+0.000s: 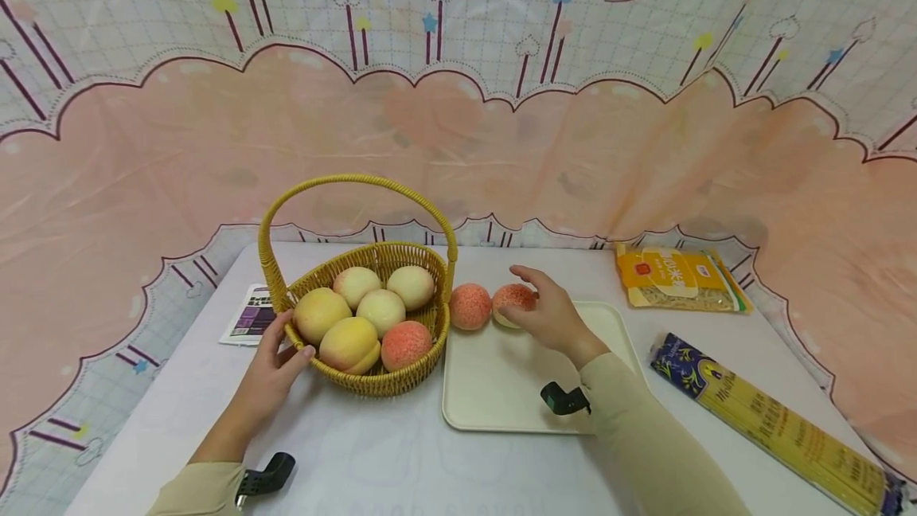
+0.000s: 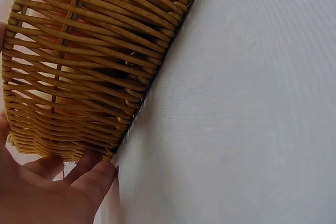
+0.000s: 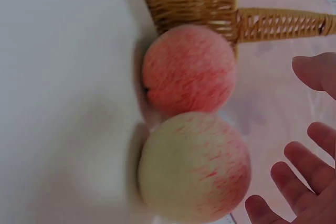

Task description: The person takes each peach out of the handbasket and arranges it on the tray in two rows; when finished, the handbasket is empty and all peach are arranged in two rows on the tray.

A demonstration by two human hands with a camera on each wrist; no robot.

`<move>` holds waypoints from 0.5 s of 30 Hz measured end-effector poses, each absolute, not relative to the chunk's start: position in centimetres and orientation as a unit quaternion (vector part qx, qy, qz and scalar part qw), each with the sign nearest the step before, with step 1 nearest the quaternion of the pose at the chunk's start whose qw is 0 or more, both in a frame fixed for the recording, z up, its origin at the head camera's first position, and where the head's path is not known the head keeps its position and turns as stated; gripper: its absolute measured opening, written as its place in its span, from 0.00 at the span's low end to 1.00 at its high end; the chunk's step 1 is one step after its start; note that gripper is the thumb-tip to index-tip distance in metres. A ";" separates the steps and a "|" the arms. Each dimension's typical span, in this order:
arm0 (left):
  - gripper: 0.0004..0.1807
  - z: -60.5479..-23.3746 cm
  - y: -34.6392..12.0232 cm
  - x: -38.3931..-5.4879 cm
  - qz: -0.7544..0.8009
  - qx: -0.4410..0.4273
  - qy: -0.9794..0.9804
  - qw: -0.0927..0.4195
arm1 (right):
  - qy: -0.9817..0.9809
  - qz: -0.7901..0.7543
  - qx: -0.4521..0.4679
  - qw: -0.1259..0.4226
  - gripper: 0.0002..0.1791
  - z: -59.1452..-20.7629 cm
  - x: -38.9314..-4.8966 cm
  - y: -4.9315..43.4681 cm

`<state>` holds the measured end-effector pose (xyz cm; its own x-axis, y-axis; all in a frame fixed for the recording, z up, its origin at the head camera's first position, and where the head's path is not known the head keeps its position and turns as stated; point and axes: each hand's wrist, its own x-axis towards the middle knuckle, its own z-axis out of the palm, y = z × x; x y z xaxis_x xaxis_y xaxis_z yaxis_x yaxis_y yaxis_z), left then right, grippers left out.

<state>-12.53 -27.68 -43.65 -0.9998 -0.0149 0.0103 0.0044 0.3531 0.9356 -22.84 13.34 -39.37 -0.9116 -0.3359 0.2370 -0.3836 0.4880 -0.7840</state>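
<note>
A yellow wicker basket [image 1: 382,383] with a tall arched handle holds several peaches [image 1: 348,344], pale yellow to pink-red. My left hand [image 1: 271,365] grips its near-left side, the thumb at the rim; in the left wrist view the fingers [image 2: 94,182] lie against the outer wall. Right of the basket, a pink-red peach [image 1: 470,306] and a pale peach with a red blush [image 3: 191,169] sit side by side at the far end of a cream tray [image 1: 494,412]. My right hand [image 1: 552,313] is at the blushed peach, thumb and fingers spread apart.
An orange-and-clear food packet [image 1: 669,279] lies at the back right. A long yellow-and-blue noodle packet [image 1: 774,424] slants along the right side. Behind the basket's left side lies a white-and-purple packet [image 1: 251,317]. A patterned curtain [image 1: 501,150] hangs behind the white table [image 1: 372,452].
</note>
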 end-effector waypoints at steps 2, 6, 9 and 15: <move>0.43 -43.7 -27.7 -12.6 -0.568 0.004 -0.823 0.008 | -0.859 0.465 0.214 0.032 0.36 -39.1 -22.5 13.0; 0.43 -43.8 -27.7 -12.6 -0.568 0.005 -0.823 0.009 | -0.856 0.463 0.228 0.036 0.36 -38.6 -21.9 12.4; 0.43 -43.7 -27.7 -12.6 -0.570 0.003 -0.822 0.008 | -0.849 0.455 0.263 0.046 0.35 -38.2 -21.4 11.7; 0.43 -43.6 -27.6 -12.5 -0.572 0.001 -0.820 0.010 | -0.829 0.431 0.351 0.058 0.36 -36.9 -20.2 9.4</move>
